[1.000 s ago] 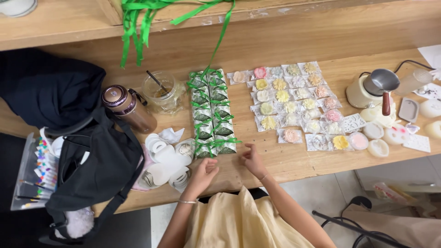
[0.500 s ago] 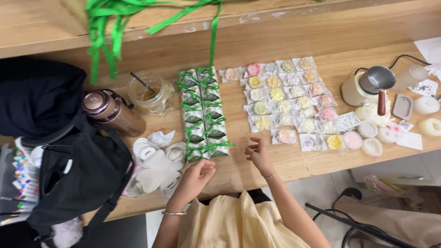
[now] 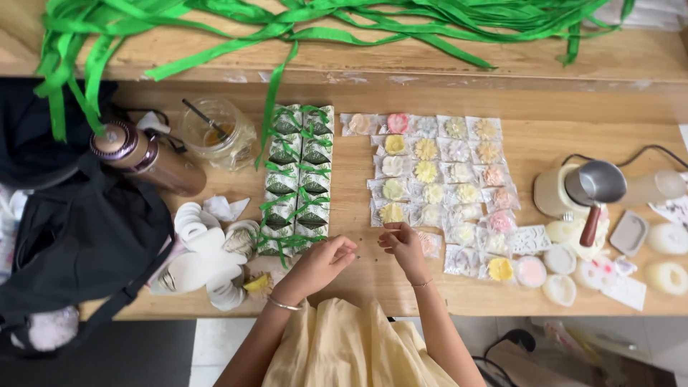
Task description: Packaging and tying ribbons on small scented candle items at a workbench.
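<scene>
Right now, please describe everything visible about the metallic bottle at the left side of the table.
The brown metallic bottle with a purple-ringed cap lies on its side on the wooden table, cap pointing to the upper left. It looks like glossy steel, closed. It rests against the black bag, near the clear glass jar. Neither hand touches it.

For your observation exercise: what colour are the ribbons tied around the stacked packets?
Green, clearest in the head view: ribbons cross the packets.

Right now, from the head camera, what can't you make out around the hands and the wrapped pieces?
- Whatever the left hand and right hand pinch: too small, fingers cover it.
- Clear packet beside the right hand: partly hidden by that hand.
- Glass jar contents: blurred through the glass.
- Black bag: cut off by the left edge.
</scene>
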